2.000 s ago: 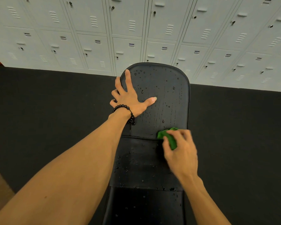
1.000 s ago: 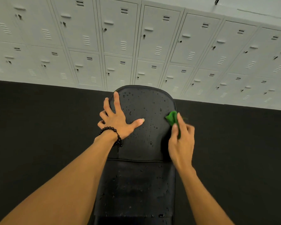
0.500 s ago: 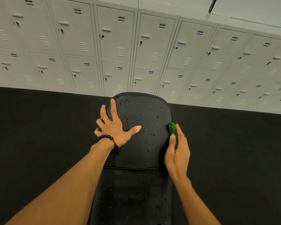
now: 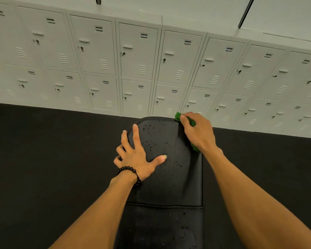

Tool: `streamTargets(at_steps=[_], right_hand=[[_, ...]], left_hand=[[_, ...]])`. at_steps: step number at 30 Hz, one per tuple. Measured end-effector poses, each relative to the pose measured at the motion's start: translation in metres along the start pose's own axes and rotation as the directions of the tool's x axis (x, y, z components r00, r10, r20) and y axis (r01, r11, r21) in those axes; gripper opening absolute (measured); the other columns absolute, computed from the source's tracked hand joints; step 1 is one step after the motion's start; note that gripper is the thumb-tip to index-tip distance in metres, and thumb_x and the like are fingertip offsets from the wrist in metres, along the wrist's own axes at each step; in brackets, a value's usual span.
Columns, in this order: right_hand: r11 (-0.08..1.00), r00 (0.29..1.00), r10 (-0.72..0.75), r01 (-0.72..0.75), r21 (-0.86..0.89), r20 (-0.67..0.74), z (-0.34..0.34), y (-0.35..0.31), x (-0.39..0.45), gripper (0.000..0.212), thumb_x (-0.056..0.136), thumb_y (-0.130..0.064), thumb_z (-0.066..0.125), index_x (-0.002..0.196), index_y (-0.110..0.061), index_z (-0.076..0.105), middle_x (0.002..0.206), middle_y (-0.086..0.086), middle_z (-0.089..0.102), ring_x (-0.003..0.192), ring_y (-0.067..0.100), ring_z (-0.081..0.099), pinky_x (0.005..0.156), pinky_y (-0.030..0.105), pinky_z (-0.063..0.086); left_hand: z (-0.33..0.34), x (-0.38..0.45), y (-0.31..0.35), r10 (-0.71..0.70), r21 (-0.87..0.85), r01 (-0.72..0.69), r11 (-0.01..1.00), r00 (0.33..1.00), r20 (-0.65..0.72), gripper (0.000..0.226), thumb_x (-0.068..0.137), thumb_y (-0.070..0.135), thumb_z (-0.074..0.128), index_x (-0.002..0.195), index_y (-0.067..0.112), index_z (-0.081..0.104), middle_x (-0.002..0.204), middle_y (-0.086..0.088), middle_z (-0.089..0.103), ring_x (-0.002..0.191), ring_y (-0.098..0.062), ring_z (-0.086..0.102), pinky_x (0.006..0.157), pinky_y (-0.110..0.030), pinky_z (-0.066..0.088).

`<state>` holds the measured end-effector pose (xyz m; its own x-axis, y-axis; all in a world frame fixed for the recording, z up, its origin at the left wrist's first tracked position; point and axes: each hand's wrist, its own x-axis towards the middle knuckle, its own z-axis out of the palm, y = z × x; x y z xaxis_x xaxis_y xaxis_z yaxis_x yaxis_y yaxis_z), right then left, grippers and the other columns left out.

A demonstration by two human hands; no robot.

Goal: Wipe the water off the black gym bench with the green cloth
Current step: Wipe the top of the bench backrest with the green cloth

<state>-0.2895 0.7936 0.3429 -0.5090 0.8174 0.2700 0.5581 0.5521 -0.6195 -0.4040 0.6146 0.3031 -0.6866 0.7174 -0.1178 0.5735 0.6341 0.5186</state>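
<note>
Head view: we look down along the black gym bench (image 4: 169, 186), which runs from the bottom edge up to its rounded far end near centre.
Bench surface: water droplets (image 4: 151, 139) dot the far pad around our left hand; more beads sit on the nearer pad at 6 o'clock, below the seam.
Left hand (image 4: 136, 155): spread flat on the far pad — fingers pointing toward 12 o'clock, thumb out toward 3 o'clock, outer fingers at the pad's left edge.
Bracelet (image 4: 131, 172): dark beads around our left wrist.
Right hand (image 4: 198, 132): at 1 o'clock from the left hand, fingers curled over the green cloth (image 4: 178, 116) and holding it against the bench's far right corner.
Cloth: green shows past the fingertips and again under the heel of the hand — the middle is hidden.
Floor (image 4: 52, 159): dark, on both sides of the bench.
Lockers (image 4: 133, 60): pale grey rows at 12 o'clock, beyond the bench's end.
</note>
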Motion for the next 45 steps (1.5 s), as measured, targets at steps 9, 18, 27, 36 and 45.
streamTargets(at_steps=[9,18,27,36,45], right_hand=[[0.944,0.947,-0.235,0.276,-0.183,0.221,0.031,-0.064,0.019,0.03,0.096,-0.046,0.047,0.114,-0.036,0.069,0.104,-0.007,0.061,0.088,0.014,0.052,0.074,0.034,0.04],[0.899,0.863,-0.318,0.407,-0.165,0.393,0.047,-0.096,0.023,0.031,0.1,-0.044,0.047,0.121,-0.033,0.068,0.115,-0.003,0.062,0.1,0.017,0.056,0.079,0.033,0.04],[0.942,0.961,-0.203,0.244,-0.23,0.186,0.051,-0.081,0.027,0.035,0.098,-0.048,0.045,0.087,-0.027,0.071,0.093,-0.004,0.067,0.082,0.019,0.06,0.066,0.03,0.037],[0.948,0.957,-0.249,0.272,-0.164,0.148,0.014,-0.015,0.009,0.038,0.104,-0.049,0.034,0.123,-0.034,0.063,0.107,-0.007,0.06,0.095,0.011,0.055,0.075,0.032,0.044],[0.94,0.952,-0.278,0.297,-0.169,0.124,0.015,-0.019,0.009,0.037,0.103,-0.047,0.037,0.129,-0.036,0.062,0.114,-0.009,0.062,0.098,0.009,0.054,0.078,0.032,0.045]], left_hand=[[-0.002,-0.001,-0.001,0.017,-0.044,-0.016,0.999,1.0,0.011,0.131,0.064,0.085,0.059,0.144,0.039,-0.034,0.156,-0.003,-0.025,0.136,-0.038,0.016,0.105,-0.054,0.028],[-0.001,-0.001,-0.001,0.01,-0.037,-0.01,0.999,1.0,-0.001,0.131,0.062,0.088,0.055,0.145,0.038,-0.032,0.155,-0.004,-0.024,0.135,-0.037,0.018,0.104,-0.053,0.029],[-0.001,0.0,-0.001,0.014,-0.049,-0.013,0.999,1.0,0.017,0.131,0.063,0.087,0.057,0.145,0.038,-0.034,0.156,-0.004,-0.026,0.136,-0.036,0.016,0.104,-0.053,0.028],[-0.002,0.0,-0.001,0.024,-0.05,-0.023,0.998,0.999,0.033,0.131,0.065,0.085,0.059,0.143,0.039,-0.036,0.155,-0.001,-0.028,0.138,-0.037,0.014,0.106,-0.054,0.027],[-0.002,-0.001,0.0,0.014,-0.035,-0.014,0.999,1.0,0.026,0.13,0.065,0.085,0.058,0.143,0.039,-0.036,0.155,-0.002,-0.027,0.138,-0.038,0.014,0.106,-0.054,0.027]])
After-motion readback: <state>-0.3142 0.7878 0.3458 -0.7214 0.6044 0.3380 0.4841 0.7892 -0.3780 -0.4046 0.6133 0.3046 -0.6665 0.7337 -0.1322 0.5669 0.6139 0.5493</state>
